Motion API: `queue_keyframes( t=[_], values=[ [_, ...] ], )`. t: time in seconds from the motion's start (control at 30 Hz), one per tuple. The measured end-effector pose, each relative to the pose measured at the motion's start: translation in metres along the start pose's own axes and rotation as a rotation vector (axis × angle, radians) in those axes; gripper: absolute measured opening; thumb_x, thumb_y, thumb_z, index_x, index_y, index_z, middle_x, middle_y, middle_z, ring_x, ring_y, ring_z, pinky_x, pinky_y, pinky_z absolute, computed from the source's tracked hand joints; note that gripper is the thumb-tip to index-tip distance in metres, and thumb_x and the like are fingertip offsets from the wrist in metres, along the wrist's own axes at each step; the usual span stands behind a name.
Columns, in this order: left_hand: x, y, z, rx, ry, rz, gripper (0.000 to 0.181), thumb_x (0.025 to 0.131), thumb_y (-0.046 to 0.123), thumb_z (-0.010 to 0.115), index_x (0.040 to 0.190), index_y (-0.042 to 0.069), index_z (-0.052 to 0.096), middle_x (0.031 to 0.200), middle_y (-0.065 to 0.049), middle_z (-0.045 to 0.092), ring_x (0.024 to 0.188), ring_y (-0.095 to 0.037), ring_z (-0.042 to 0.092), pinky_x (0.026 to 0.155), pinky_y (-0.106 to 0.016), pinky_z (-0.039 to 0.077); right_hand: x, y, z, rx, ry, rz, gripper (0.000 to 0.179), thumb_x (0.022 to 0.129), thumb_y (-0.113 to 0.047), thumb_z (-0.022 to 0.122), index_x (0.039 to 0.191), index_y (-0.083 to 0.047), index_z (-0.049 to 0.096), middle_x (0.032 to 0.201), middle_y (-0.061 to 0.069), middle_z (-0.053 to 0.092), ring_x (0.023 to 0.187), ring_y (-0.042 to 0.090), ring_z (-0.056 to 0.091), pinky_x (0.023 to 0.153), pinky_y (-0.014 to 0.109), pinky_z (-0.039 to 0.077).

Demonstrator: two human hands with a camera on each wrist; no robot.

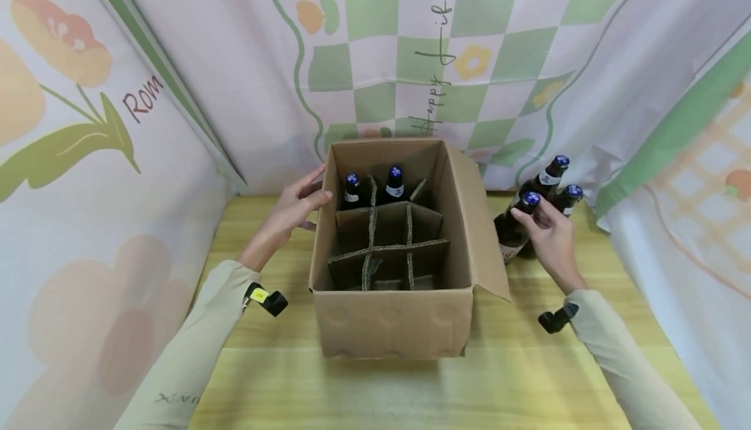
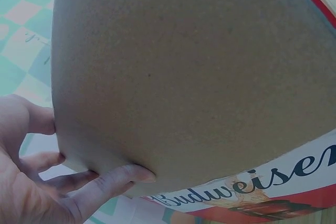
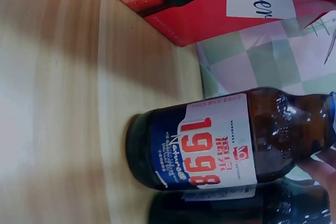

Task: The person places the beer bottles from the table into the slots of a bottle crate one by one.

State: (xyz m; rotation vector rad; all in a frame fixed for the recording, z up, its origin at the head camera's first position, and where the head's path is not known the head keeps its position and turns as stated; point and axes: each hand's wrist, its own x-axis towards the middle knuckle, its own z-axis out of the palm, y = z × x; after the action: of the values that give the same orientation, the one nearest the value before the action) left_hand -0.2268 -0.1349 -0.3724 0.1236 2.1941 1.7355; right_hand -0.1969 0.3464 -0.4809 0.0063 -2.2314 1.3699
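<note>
An open cardboard box (image 1: 393, 322) stands on the table, its inside split by cardboard dividers (image 1: 390, 247). Two capped brown beer bottles, a left one (image 1: 352, 186) and a middle one (image 1: 395, 182), stand in its far row. My left hand (image 1: 293, 205) holds the box's left side near the far corner; in the left wrist view its fingers curl at the edge of a brown flap (image 2: 184, 77). To the box's right, my right hand (image 1: 548, 234) pinches a beer bottle (image 3: 220, 145) by its neck, just below the blue cap. Whether its base touches the table cannot be told.
Right behind the held bottle stand two more beer bottles, a far one (image 1: 548, 176) and a right one (image 1: 572, 199). The box's right flap (image 1: 478, 221) sticks outward towards them. Printed curtains (image 1: 405, 58) hang behind the wooden table (image 1: 387, 394) and on both sides.
</note>
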Motion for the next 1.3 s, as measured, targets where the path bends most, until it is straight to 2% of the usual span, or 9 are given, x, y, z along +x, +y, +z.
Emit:
queue_keyframes(
  t=[0.1,0.27,0.4,0.53,0.63,0.7,0.87,1.1,1.3],
  values=[
    [0.0,0.0,0.0,-0.001,0.0,0.003,0.071,0.105,0.024,0.059,0.166,0.037,0.026,0.169,-0.015,0.032,0.143,-0.039,0.048,0.067,-0.03,0.06,0.004,-0.004,0.002,0.004,0.012,-0.01,0.032,0.092,0.0,0.078,0.123,0.005,0.073,0.109,-0.005,0.078,0.097,-0.012,0.068,0.084,0.005,0.053],
    [0.0,0.001,-0.001,-0.008,-0.003,0.006,0.071,0.105,0.024,0.059,0.166,0.036,0.026,0.169,-0.015,0.033,0.143,-0.039,0.049,0.066,-0.03,0.06,0.007,-0.027,0.002,0.06,0.038,-0.034,0.025,0.09,0.007,0.077,0.115,0.01,0.074,0.093,-0.012,0.076,0.083,-0.009,0.07,0.074,0.005,0.054],
    [0.0,0.002,0.0,-0.01,-0.001,0.008,0.071,0.105,0.023,0.059,0.166,0.036,0.027,0.169,-0.014,0.033,0.142,-0.039,0.049,0.066,-0.03,0.06,0.01,-0.037,-0.002,0.053,0.044,-0.005,0.021,0.091,0.002,0.077,0.11,0.011,0.074,0.089,-0.002,0.08,0.078,-0.008,0.07,0.07,0.005,0.053],
    [0.0,0.001,0.0,-0.008,0.001,0.006,0.071,0.105,0.024,0.059,0.166,0.037,0.027,0.169,-0.014,0.032,0.142,-0.039,0.049,0.066,-0.03,0.061,0.014,-0.024,-0.005,0.066,0.044,0.095,0.029,0.092,-0.004,0.079,0.114,0.014,0.072,0.085,-0.008,0.079,0.078,-0.009,0.071,0.071,0.006,0.055],
    [0.001,0.0,0.0,-0.007,-0.001,0.005,0.071,0.105,0.024,0.059,0.166,0.037,0.026,0.17,-0.014,0.032,0.141,-0.039,0.049,0.066,-0.03,0.061,0.017,-0.01,-0.008,0.069,0.046,0.181,0.034,0.093,-0.008,0.079,0.12,0.01,0.072,0.082,-0.026,0.073,0.078,-0.012,0.07,0.073,0.005,0.054],
    [0.001,0.0,0.0,-0.007,0.002,0.007,0.071,0.105,0.024,0.059,0.166,0.036,0.027,0.169,-0.014,0.032,0.141,-0.039,0.05,0.066,-0.03,0.061,0.018,-0.006,-0.009,0.045,0.041,0.211,0.04,0.093,-0.015,0.081,0.124,0.009,0.071,0.081,-0.032,0.07,0.078,-0.014,0.069,0.074,0.004,0.054],
    [0.0,0.0,0.0,-0.005,0.004,0.014,0.071,0.105,0.023,0.059,0.167,0.035,0.026,0.17,-0.014,0.031,0.14,-0.041,0.05,0.066,-0.029,0.061,0.021,-0.009,-0.01,-0.002,0.018,0.233,0.048,0.093,-0.022,0.082,0.128,0.008,0.069,0.078,-0.037,0.067,0.077,-0.016,0.067,0.074,0.003,0.052],
    [0.0,0.001,0.0,-0.008,-0.007,0.019,0.072,0.105,0.022,0.059,0.167,0.033,0.025,0.17,-0.015,0.031,0.142,-0.04,0.049,0.065,-0.03,0.061,0.026,-0.016,-0.014,-0.021,0.007,0.239,0.046,0.093,-0.021,0.082,0.126,0.009,0.07,0.075,-0.036,0.066,0.073,-0.015,0.066,0.069,0.003,0.052],
    [0.0,0.001,0.001,-0.008,-0.003,0.012,0.072,0.105,0.022,0.059,0.167,0.034,0.024,0.17,-0.014,0.031,0.141,-0.039,0.05,0.066,-0.031,0.061,0.03,-0.024,-0.023,-0.038,-0.057,0.267,0.049,0.094,-0.029,0.081,0.126,0.006,0.069,0.076,-0.034,0.068,0.071,-0.01,0.068,0.068,0.008,0.056]
  ],
)
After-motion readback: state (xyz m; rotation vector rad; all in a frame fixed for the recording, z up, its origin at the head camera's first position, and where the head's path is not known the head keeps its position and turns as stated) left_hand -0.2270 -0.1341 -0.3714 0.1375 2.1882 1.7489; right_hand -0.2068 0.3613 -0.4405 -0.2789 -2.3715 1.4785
